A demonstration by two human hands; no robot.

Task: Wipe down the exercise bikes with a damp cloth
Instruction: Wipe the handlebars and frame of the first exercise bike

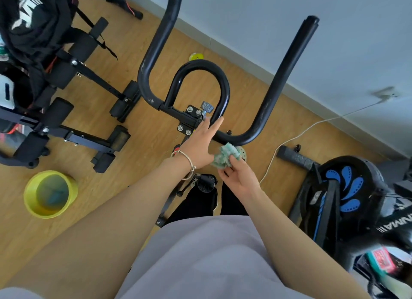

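Both hands meet below the black handlebar (223,85): the left hand (198,147) lies flat and open, fingers reaching toward twelve o'clock to steady its clamp, while the right hand (238,176) pinches the crumpled green cloth (225,157), seemingly readying it for wiping.

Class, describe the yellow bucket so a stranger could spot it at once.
Start at the black handlebars in the middle, then look down-left across the wooden floor. The yellow bucket stands alone there, holding water; it is the only round, bright container among black gym frames.
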